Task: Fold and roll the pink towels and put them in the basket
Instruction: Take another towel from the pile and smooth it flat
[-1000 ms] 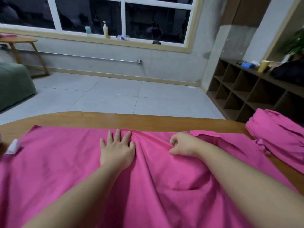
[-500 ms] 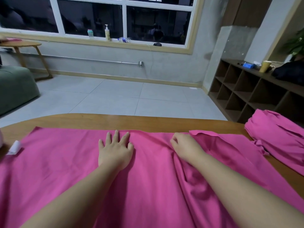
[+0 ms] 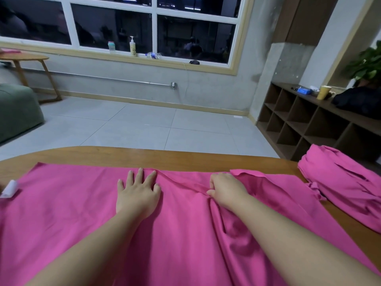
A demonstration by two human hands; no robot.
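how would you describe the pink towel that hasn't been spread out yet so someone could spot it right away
Start at the wooden table and follow its far edge to the right end. There, clear of both hands, a bunched pink towel lies in a rumpled heap. Unlike the spread pink towel covering the table's middle, it is wadded into thick folds.

Pump bottle [image 3: 132, 46] on windowsill; cubby shelf [image 3: 309, 124] right.

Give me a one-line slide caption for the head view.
Left hand flat on spread pink towel, right hand pinching a fold, on wooden table.
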